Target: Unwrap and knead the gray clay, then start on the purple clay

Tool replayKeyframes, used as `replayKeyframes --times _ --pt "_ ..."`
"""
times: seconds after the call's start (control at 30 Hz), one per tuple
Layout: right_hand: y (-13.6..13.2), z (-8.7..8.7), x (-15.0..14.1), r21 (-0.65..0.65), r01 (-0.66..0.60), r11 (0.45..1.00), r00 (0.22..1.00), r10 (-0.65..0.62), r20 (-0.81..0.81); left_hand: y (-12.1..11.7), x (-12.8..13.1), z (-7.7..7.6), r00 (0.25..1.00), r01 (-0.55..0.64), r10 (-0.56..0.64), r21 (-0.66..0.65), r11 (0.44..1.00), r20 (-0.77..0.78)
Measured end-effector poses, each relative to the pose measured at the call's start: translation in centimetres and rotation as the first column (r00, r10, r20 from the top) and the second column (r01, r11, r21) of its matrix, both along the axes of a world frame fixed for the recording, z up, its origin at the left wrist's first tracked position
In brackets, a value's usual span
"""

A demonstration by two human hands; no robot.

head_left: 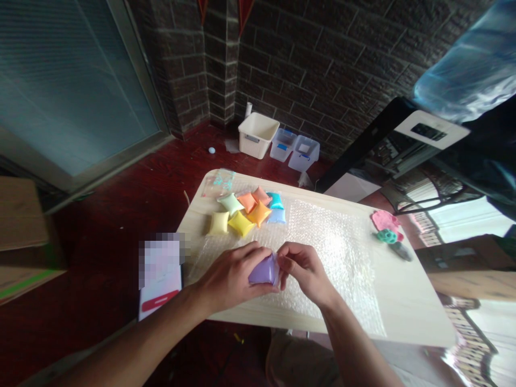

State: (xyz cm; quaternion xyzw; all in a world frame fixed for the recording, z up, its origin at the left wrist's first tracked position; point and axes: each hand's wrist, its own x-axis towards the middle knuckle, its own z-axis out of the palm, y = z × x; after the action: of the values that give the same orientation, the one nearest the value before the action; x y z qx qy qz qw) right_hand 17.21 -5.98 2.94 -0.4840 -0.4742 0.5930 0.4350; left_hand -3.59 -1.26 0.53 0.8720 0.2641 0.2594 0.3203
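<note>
My left hand [237, 273] is wrapped round a small purple packet [264, 270], plump and glossy, just above the near part of the table. At the packet's right edge, the fingers of my right hand [301, 269] are pinched on its clear wrapper. Beyond my hands lies a group of similar pillow-shaped packets: a yellow packet [241, 222], a pale yellow packet [219, 223], a pale green packet [231, 203], an orange packet [259, 213], a teal packet [276, 200] and a light blue packet [277, 216] among them. Bubble wrap [330, 242] is spread under and beside them.
On the right of the table [419, 317] are a pink piece [385, 221] and a green lump [387, 236]. A clear bag [220, 181] lies at the far left corner. A phone-like screen [160, 279] stands left. Behind, a white bin [258, 134] and clear boxes [304, 152] sit on the floor.
</note>
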Motion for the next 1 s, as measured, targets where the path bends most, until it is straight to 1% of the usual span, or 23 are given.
replayKeyframes --times 0.3,0.43,0.57,0.7,0.9,1.0 --pt "0.02 -0.05 0.05 -0.017 -0.005 1.000 1.000 0.005 -0.018 -0.17 0.04 0.16 1.000 0.005 -0.005 -0.001 1.000 -0.011" --pt "0.03 -0.07 -0.04 -0.008 -0.006 1.000 1.000 0.006 0.005 -0.17 0.02 0.12 1.000 0.002 -0.002 0.005 1.000 -0.019" --pt "-0.02 -0.17 -0.19 -0.029 0.008 1.000 1.000 -0.007 0.026 -0.14 -0.01 0.17 0.998 0.001 0.000 0.018 1.000 -0.055" --pt "-0.13 -0.33 -0.23 -0.045 0.018 0.999 0.998 -0.015 0.061 -0.14 0.01 -0.05 0.997 0.003 -0.001 0.033 0.999 -0.082" --pt "-0.35 -0.72 -0.06 -0.036 0.017 0.999 0.982 -0.010 0.190 -0.30 0.23 -0.50 0.994 -0.015 0.022 0.068 0.998 -0.103" --pt "-0.33 -0.80 0.03 -0.045 0.021 0.999 0.982 -0.012 0.188 -0.39 0.24 -0.64 0.993 -0.033 0.043 0.091 0.995 -0.110"
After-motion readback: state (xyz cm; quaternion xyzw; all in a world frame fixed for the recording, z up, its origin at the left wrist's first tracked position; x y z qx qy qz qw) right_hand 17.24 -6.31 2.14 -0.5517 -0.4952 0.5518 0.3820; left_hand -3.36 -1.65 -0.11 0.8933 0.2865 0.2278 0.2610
